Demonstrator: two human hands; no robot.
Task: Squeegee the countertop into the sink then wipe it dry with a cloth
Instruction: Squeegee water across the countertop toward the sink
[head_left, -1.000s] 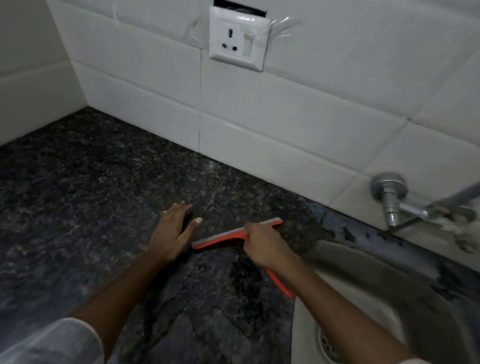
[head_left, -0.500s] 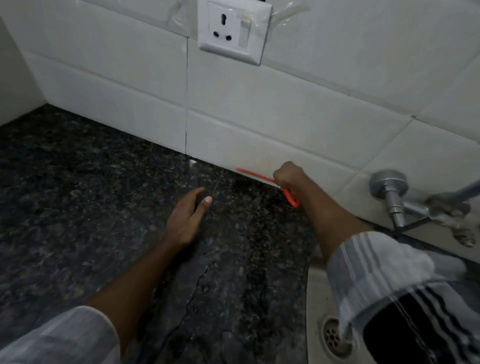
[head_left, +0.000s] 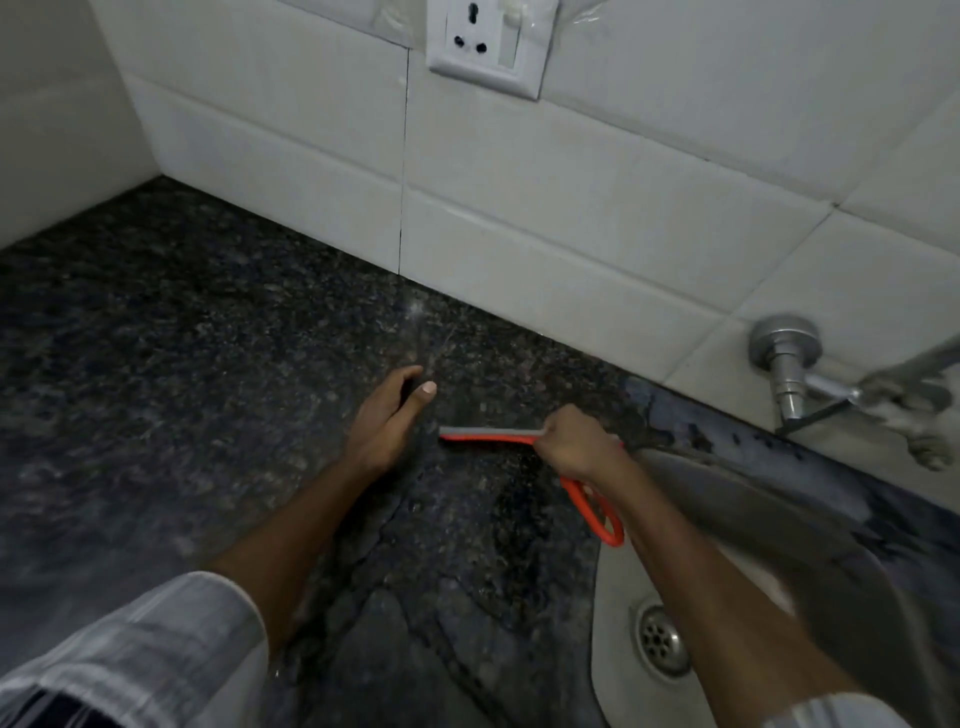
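Now the orange-framed squeegee with grey rubber blade lies edge-down on the dark speckled granite desk, well out from the white tiled wall whose foot it touched half a second ago; the stroke has evidently been drawn toward the steel sink, just beside the blade's right end. The right hand is curled tight about the handle; the left hand rests flat, fingers straight, near the blade's left tip. A wet patch shows below the blade. Wall socket and tap stand clear; no cloth appears.
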